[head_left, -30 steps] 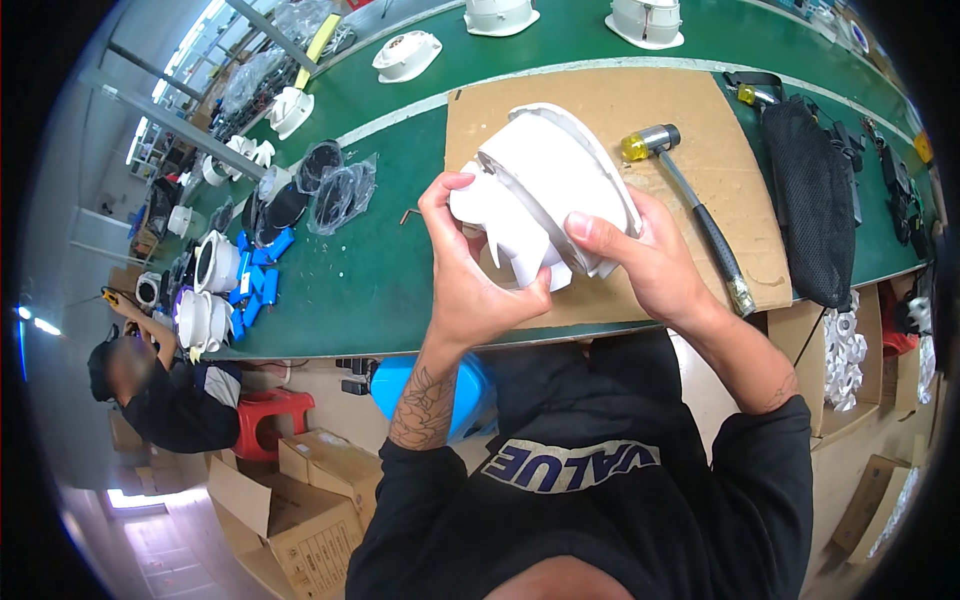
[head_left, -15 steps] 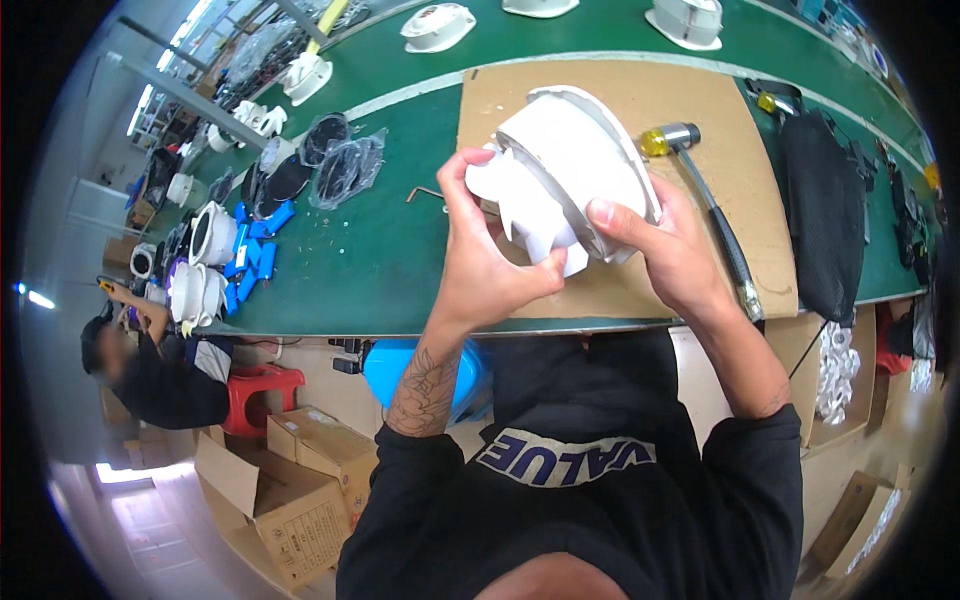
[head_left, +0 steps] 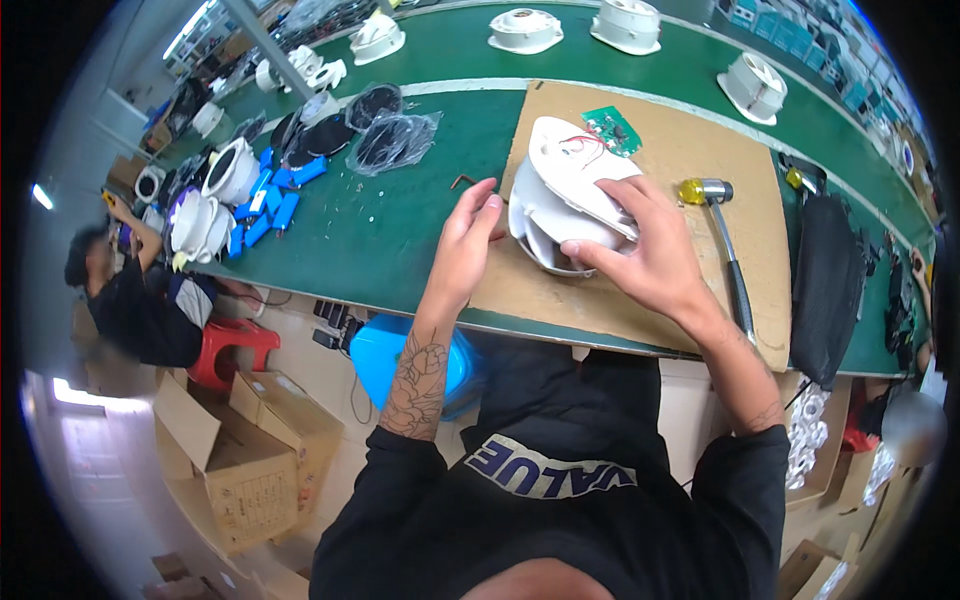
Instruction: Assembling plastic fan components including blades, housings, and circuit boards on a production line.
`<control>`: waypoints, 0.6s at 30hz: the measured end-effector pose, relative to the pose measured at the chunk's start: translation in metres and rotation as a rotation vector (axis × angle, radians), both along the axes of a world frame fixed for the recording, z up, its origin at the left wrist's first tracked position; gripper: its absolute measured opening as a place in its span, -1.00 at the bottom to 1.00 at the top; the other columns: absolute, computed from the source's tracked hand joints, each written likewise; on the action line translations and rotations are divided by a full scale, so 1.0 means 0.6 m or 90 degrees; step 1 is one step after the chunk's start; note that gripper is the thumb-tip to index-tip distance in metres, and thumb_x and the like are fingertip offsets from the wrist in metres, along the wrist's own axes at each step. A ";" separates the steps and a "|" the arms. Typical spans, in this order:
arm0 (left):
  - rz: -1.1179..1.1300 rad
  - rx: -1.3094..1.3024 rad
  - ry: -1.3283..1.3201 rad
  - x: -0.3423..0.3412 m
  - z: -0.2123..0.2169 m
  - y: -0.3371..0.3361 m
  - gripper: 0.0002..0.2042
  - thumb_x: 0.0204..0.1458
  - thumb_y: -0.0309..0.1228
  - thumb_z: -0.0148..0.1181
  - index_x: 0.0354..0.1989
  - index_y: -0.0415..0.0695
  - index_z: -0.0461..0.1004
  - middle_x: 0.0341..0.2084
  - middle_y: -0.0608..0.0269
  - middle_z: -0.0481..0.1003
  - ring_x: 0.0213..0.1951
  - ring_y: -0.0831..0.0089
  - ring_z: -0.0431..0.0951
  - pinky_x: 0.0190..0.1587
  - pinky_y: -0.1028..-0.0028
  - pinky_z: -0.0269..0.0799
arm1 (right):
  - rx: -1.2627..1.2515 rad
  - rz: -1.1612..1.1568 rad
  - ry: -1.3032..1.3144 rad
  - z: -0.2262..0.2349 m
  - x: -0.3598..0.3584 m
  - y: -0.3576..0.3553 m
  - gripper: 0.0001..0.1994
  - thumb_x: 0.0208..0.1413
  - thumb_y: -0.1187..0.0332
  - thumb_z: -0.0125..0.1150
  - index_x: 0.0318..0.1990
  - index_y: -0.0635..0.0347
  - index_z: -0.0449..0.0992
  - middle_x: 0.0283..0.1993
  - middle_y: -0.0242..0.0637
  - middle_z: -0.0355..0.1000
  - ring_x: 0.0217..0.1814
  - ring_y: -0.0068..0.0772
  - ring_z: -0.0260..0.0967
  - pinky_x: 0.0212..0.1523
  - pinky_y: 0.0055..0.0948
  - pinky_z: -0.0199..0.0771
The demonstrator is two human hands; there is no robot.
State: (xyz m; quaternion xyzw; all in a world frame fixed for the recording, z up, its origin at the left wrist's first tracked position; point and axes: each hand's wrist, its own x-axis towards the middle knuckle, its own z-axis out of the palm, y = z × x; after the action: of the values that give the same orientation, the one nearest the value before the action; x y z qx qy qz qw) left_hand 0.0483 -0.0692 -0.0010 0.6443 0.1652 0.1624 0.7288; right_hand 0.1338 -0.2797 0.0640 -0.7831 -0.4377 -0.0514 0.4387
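Observation:
A white plastic fan housing sits tilted over the cardboard sheet, a flat plate on top and curved blades lower down. My right hand grips its right side, fingers on the upper plate and thumb lower at the near edge. Thin red wires run from the plate to a green circuit board behind it. To the left of the housing, my left hand is open, fingers stretched out, holding nothing. An L-shaped hex key lies just beyond its fingertips.
A hammer with a yellow-and-dark head lies right on the cardboard sheet. Beside it is a black bag. Blue wrapped packs and plastic-wrapped dark discs lie left. More white housings stand along the back.
The housing has been turned over and lowered to the cardboard, so its plate, wires and circuit board now show. My left hand has let go of it; my right still holds.

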 end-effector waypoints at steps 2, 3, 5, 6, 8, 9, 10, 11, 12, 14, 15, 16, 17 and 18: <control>-0.008 0.005 -0.003 0.004 -0.013 0.005 -0.57 0.28 -0.33 -0.02 0.25 -0.30 0.24 0.09 0.07 0.39 0.10 0.42 0.39 0.10 0.42 0.35 | -0.015 -0.016 -0.059 -0.006 0.005 -0.001 -0.37 -0.20 0.12 0.49 -0.05 0.44 0.48 -0.08 0.06 0.43 -0.03 0.03 0.41 0.00 -0.21 0.41; -0.037 0.044 -0.007 0.007 -0.020 0.007 -0.57 0.28 -0.33 -0.01 0.25 -0.30 0.24 0.08 0.07 0.41 0.09 0.43 0.40 0.10 0.43 0.35 | -0.028 -0.003 -0.067 -0.001 0.004 0.001 -0.37 -0.20 0.12 0.49 -0.05 0.44 0.48 -0.08 0.06 0.43 -0.03 0.03 0.41 0.00 -0.21 0.41; -0.074 0.119 -0.004 0.002 -0.017 -0.004 -0.56 0.26 -0.36 0.04 0.24 -0.32 0.25 0.04 0.10 0.44 0.06 0.44 0.43 0.10 0.44 0.36 | -0.037 -0.025 -0.099 0.007 0.002 0.000 -0.38 -0.18 0.14 0.49 -0.03 0.44 0.48 -0.06 0.05 0.42 -0.02 0.03 0.40 0.02 -0.21 0.39; -0.060 0.102 -0.012 0.001 -0.017 -0.009 -0.56 0.26 -0.36 0.04 0.24 -0.32 0.25 0.04 0.10 0.44 0.06 0.44 0.43 0.10 0.44 0.36 | -0.053 -0.011 -0.108 0.012 -0.002 0.001 -0.38 -0.18 0.14 0.49 -0.03 0.44 0.48 -0.06 0.05 0.42 -0.02 0.03 0.40 0.02 -0.21 0.39; -0.092 0.150 -0.036 0.005 -0.021 -0.016 -0.57 0.22 -0.40 0.07 0.22 -0.31 0.27 0.00 0.11 0.48 -0.02 0.45 0.48 0.05 0.45 0.39 | -0.071 -0.029 -0.097 0.018 -0.006 0.001 -0.38 -0.17 0.18 0.49 0.00 0.45 0.47 -0.08 0.05 0.43 -0.03 -0.02 0.42 0.01 -0.26 0.40; -0.082 0.134 -0.044 0.006 -0.016 -0.020 -0.57 0.22 -0.40 0.07 0.22 -0.31 0.27 0.00 0.11 0.48 -0.02 0.45 0.48 0.05 0.45 0.39 | -0.088 -0.020 -0.106 0.016 -0.005 -0.002 -0.38 -0.17 0.18 0.49 0.00 0.45 0.47 -0.08 0.05 0.43 -0.03 -0.02 0.42 0.01 -0.26 0.40; -0.087 0.173 -0.022 0.004 -0.009 -0.023 -0.58 0.19 -0.41 0.09 0.19 -0.32 0.30 -0.05 0.09 0.51 -0.07 0.44 0.51 0.02 0.45 0.41 | -0.048 -0.033 -0.012 0.010 -0.001 -0.005 -0.38 -0.16 0.19 0.49 0.01 0.46 0.47 -0.08 0.04 0.44 -0.04 -0.07 0.43 0.00 -0.30 0.40; -0.092 0.213 0.001 0.004 -0.003 -0.026 -0.59 0.15 -0.43 0.11 0.16 -0.33 0.34 -0.10 0.08 0.54 -0.11 0.44 0.54 -0.02 0.44 0.43 | -0.010 -0.049 0.083 0.007 0.002 -0.009 -0.38 -0.16 0.21 0.49 0.03 0.47 0.46 -0.08 0.03 0.45 -0.04 -0.12 0.44 0.00 -0.34 0.40; -0.082 0.201 -0.004 0.003 0.000 -0.026 -0.59 0.15 -0.43 0.11 0.16 -0.33 0.34 -0.10 0.08 0.54 -0.11 0.44 0.54 -0.02 0.44 0.43 | -0.022 -0.041 0.077 0.008 0.003 -0.011 -0.38 -0.16 0.21 0.49 0.03 0.47 0.46 -0.08 0.03 0.45 -0.04 -0.12 0.44 0.00 -0.34 0.40; -0.049 0.279 0.020 0.003 0.003 -0.028 -0.59 0.09 -0.44 0.13 0.11 -0.35 0.39 -0.19 0.03 0.57 -0.17 0.41 0.56 -0.06 0.42 0.46 | 0.013 -0.081 0.178 0.012 0.009 -0.018 -0.37 -0.15 0.23 0.49 0.05 0.48 0.45 -0.10 -0.01 0.47 -0.06 -0.22 0.46 -0.02 -0.39 0.41; -0.045 0.273 0.017 0.004 0.003 -0.028 -0.59 0.09 -0.44 0.13 0.11 -0.35 0.39 -0.19 0.03 0.57 -0.17 0.41 0.56 -0.06 0.42 0.46 | 0.020 -0.090 0.198 0.014 0.012 -0.021 -0.38 -0.15 0.22 0.50 0.04 0.47 0.46 -0.10 -0.04 0.49 -0.07 -0.25 0.47 -0.02 -0.39 0.41; -0.045 0.301 0.007 0.006 0.003 -0.028 -0.59 0.08 -0.44 0.13 0.10 -0.35 0.39 -0.19 0.02 0.57 -0.17 0.39 0.57 -0.06 0.41 0.46 | 0.016 -0.088 0.194 0.017 0.013 -0.021 -0.38 -0.15 0.22 0.50 0.04 0.47 0.46 -0.10 -0.04 0.49 -0.07 -0.25 0.47 -0.02 -0.39 0.41; -0.045 0.329 -0.002 0.007 0.004 -0.029 -0.59 0.06 -0.44 0.14 0.10 -0.35 0.40 -0.19 0.02 0.57 -0.16 0.37 0.57 -0.06 0.39 0.47 | -0.008 -0.073 0.113 0.021 0.014 -0.021 -0.38 -0.16 0.22 0.50 0.04 0.45 0.47 -0.11 -0.04 0.49 -0.07 -0.25 0.47 -0.02 -0.39 0.41; -0.044 0.327 -0.004 0.010 0.003 -0.031 -0.59 0.06 -0.44 0.14 0.10 -0.35 0.40 -0.19 0.02 0.57 -0.16 0.37 0.57 -0.06 0.39 0.47 | -0.031 -0.060 0.033 0.024 0.015 -0.023 -0.38 -0.17 0.22 0.51 0.04 0.42 0.48 -0.11 -0.05 0.50 -0.08 -0.25 0.48 -0.02 -0.40 0.42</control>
State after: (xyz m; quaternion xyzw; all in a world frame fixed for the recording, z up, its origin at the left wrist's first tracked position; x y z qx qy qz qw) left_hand 0.0545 -0.0877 0.0006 0.8130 0.0941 0.1756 0.5471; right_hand 0.1427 -0.2935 0.0784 -0.8146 -0.3897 -0.0408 0.4277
